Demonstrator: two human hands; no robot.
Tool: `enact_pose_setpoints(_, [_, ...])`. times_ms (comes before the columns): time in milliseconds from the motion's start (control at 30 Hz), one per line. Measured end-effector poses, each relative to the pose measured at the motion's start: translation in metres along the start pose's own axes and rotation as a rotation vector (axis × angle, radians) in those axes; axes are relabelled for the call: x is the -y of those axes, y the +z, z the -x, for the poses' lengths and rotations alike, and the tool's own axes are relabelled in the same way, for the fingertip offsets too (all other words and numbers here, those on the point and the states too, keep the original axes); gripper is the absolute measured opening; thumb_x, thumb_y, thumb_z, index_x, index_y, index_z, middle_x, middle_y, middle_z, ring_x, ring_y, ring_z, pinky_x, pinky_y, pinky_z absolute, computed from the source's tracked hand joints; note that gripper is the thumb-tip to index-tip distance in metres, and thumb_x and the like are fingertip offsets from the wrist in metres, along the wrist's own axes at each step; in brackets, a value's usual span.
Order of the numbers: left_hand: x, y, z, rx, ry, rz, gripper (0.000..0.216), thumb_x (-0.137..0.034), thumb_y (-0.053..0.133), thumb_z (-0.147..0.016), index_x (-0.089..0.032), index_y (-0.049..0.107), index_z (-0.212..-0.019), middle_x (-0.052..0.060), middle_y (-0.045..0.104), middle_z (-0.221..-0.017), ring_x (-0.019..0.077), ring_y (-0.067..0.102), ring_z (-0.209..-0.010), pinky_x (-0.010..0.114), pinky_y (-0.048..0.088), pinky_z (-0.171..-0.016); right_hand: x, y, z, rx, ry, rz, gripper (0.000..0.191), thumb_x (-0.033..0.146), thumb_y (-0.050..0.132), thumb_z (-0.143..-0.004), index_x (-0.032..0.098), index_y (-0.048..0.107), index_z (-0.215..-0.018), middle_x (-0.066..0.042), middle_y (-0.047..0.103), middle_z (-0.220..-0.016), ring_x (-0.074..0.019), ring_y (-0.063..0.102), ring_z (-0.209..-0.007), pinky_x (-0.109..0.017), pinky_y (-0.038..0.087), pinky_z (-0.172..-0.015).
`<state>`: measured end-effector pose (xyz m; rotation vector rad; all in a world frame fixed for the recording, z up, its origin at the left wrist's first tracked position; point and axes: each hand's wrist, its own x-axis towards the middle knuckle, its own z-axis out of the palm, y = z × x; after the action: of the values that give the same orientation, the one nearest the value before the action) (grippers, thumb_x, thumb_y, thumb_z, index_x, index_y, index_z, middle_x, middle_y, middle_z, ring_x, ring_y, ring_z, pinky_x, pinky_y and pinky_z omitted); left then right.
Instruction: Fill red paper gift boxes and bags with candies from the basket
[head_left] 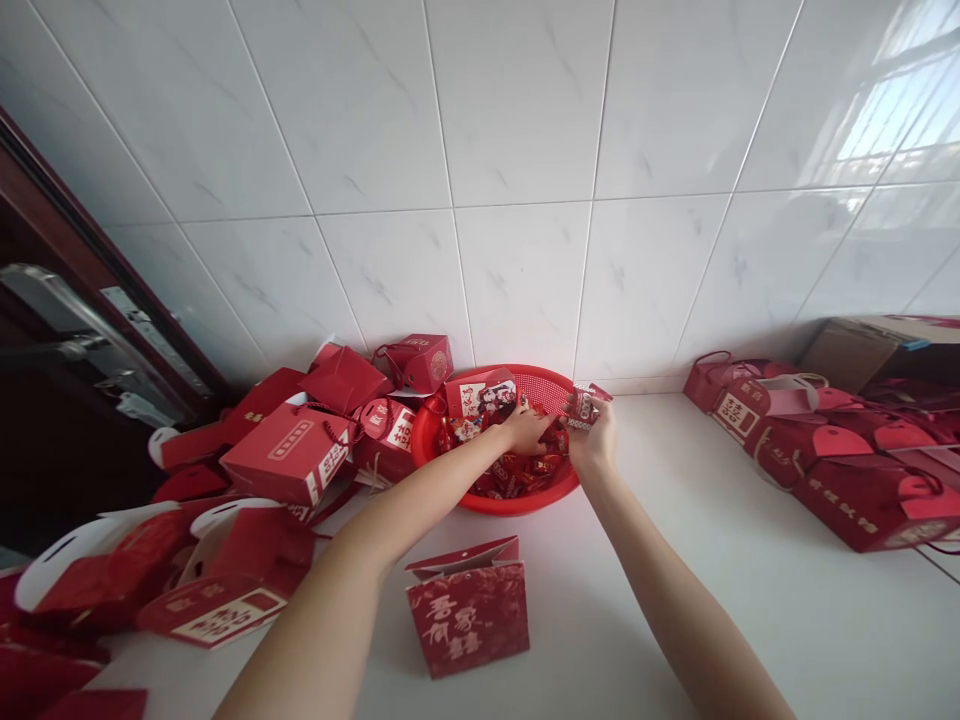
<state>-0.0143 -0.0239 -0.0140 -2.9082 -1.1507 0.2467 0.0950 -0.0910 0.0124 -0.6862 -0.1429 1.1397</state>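
A red plastic basket [517,507] stands against the tiled wall with several red-wrapped candies [517,475] and a printed red box [480,395] inside. My left hand [527,430] reaches over the candies, fingers stretched toward the basket's right side; nothing shows in its grasp. At the right rim, my right hand [596,438] is closed around a red-and-white candy packet [589,403]. In front of the basket, a red paper gift bag [471,615] stands upright on the white counter, its top open. What lies inside the bag is hidden.
Several red gift boxes [285,450] are heaped at the left, some with white flaps raised. More red boxes [817,440] line the right side beside a cardboard carton [851,350]. A dark door with a metal handle [75,310] is at far left.
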Motion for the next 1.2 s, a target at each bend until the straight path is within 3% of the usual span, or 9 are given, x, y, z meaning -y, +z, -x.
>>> enact_pose_setpoints(233, [0.007, -0.004, -0.003, -0.002, -0.047, 0.169, 0.061, -0.029, 0.072, -0.070, -0.016, 0.054, -0.127, 0.010, 0.075, -0.103, 0.0314, 0.067, -0.103, 0.043, 0.040, -0.103, 0.000, -0.001, 0.000, 0.017, 0.005, -0.009, 0.006, 0.021, 0.051, -0.073, 0.018, 0.056, -0.072, 0.001, 0.065, -0.063, -0.0105, 0.060, -0.053, -0.019, 0.047, -0.044])
enact_pose_setpoints(333, [0.010, -0.005, -0.004, -0.024, -0.050, 0.209, 0.045, -0.030, 0.074, -0.067, -0.018, 0.065, -0.109, 0.007, 0.075, -0.099, 0.0294, 0.069, -0.097, 0.037, 0.044, -0.095, 0.000, -0.001, 0.001, 0.028, 0.010, 0.003, 0.005, 0.022, 0.051, -0.072, 0.019, 0.055, -0.072, 0.001, 0.065, -0.063, -0.0105, 0.060, -0.052, -0.020, 0.047, -0.044])
enact_pose_setpoints(533, [0.013, -0.004, -0.002, -0.015, -0.002, 0.219, 0.017, -0.024, 0.061, -0.078, -0.019, 0.071, -0.091, 0.003, 0.076, -0.090, 0.0221, 0.070, -0.086, 0.031, 0.048, -0.086, 0.001, -0.001, 0.000, 0.012, 0.022, 0.029, 0.005, 0.022, 0.052, -0.072, 0.019, 0.055, -0.072, 0.002, 0.065, -0.064, -0.0113, 0.061, -0.052, -0.021, 0.047, -0.044])
enact_pose_setpoints(733, [0.006, 0.003, -0.001, 0.012, 0.071, 0.185, 0.029, -0.016, 0.060, -0.076, -0.023, 0.070, -0.102, 0.005, 0.076, -0.102, 0.0271, 0.068, -0.102, 0.043, 0.041, -0.103, -0.005, -0.004, -0.006, 0.049, -0.021, 0.036, 0.008, 0.024, 0.060, -0.066, 0.020, 0.055, -0.071, 0.004, 0.061, -0.061, -0.0116, 0.059, -0.053, -0.022, 0.048, -0.045])
enact_pose_setpoints(833, [0.005, 0.000, 0.000, 0.013, 0.078, 0.182, 0.027, -0.016, 0.063, -0.073, -0.021, 0.071, -0.099, 0.007, 0.076, -0.097, 0.0293, 0.068, -0.099, 0.045, 0.042, -0.101, -0.008, -0.005, -0.006, 0.085, -0.053, 0.061, 0.013, 0.026, 0.064, -0.064, 0.020, 0.055, -0.072, 0.005, 0.062, -0.062, -0.0117, 0.059, -0.052, -0.022, 0.047, -0.044])
enact_pose_setpoints(933, [0.010, -0.009, 0.003, -0.059, -0.007, 0.303, 0.024, -0.019, 0.074, -0.064, -0.018, 0.072, -0.088, 0.008, 0.076, -0.090, 0.0306, 0.069, -0.092, 0.039, 0.048, -0.088, -0.008, -0.006, -0.006, 0.079, -0.080, 0.081, 0.016, 0.027, 0.066, -0.062, 0.020, 0.055, -0.072, 0.005, 0.062, -0.062, -0.0115, 0.059, -0.052, -0.022, 0.048, -0.045])
enact_pose_setpoints(1033, [0.020, -0.020, 0.008, -0.155, -0.083, 0.455, 0.018, -0.032, 0.071, -0.073, -0.016, 0.073, -0.083, 0.007, 0.075, -0.082, 0.0266, 0.069, -0.081, 0.033, 0.050, -0.075, -0.009, -0.005, -0.004, 0.058, -0.078, 0.090, 0.016, 0.027, 0.067, -0.063, 0.019, 0.058, -0.073, 0.005, 0.062, -0.063, -0.0111, 0.059, -0.053, -0.021, 0.048, -0.045])
enact_pose_setpoints(1100, [0.027, -0.025, 0.012, -0.282, -0.079, 0.614, 0.031, -0.045, 0.064, -0.081, -0.016, 0.074, -0.085, 0.007, 0.075, -0.082, 0.0241, 0.068, -0.079, 0.032, 0.050, -0.073, -0.009, -0.005, -0.003, 0.057, -0.073, 0.092, 0.016, 0.026, 0.068, -0.063, 0.018, 0.060, -0.075, 0.005, 0.063, -0.064, -0.0102, 0.059, -0.053, -0.020, 0.047, -0.046])
enact_pose_setpoints(1200, [0.034, -0.028, 0.016, -0.459, -0.035, 0.958, 0.046, -0.058, 0.062, -0.080, -0.015, 0.074, -0.087, 0.007, 0.076, -0.088, 0.0228, 0.067, -0.084, 0.033, 0.051, -0.080, -0.010, -0.005, -0.001, 0.088, -0.063, 0.097, 0.019, 0.027, 0.071, -0.064, 0.018, 0.062, -0.078, 0.005, 0.066, -0.066, -0.0107, 0.061, -0.056, -0.021, 0.050, -0.049])
